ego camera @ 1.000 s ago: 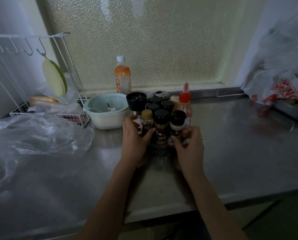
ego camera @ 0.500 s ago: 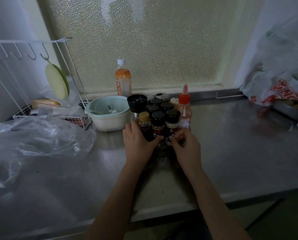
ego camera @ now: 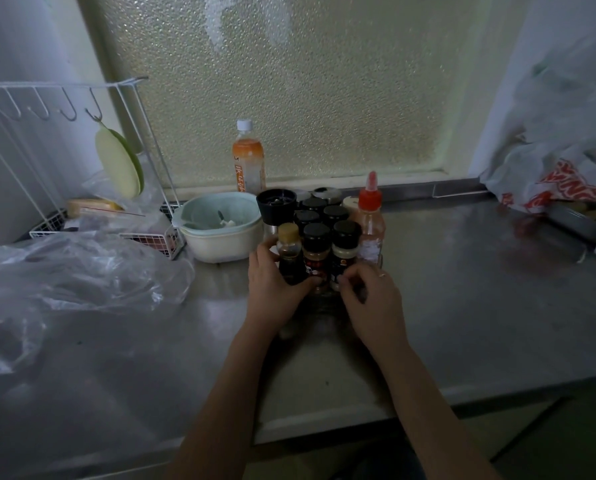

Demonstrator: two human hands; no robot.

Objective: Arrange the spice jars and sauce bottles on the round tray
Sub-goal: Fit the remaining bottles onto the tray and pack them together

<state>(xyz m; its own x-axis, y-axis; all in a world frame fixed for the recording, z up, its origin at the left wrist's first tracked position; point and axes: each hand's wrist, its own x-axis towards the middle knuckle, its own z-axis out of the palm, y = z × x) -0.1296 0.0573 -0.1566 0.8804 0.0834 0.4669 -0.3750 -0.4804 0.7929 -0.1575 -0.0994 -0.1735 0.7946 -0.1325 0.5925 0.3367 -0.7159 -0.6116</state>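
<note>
Steel counter (ego camera: pixel 462 306) with bowl (ego camera: pixel 220 233), plastic bag (ego camera: pixel 74 271), wire rack (ego camera: pixel 64 216).

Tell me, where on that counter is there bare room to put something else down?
The widest bare patch of the counter lies right of the red-capped squeeze bottle, up to the printed bag. Another lies in front of both hands. Crowded: the jar cluster, bowl, wire rack, and clear plastic sheet on the left.

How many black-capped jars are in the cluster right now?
5 visible: two in the front row, two behind them, one further back. Others may be hidden behind.
</note>
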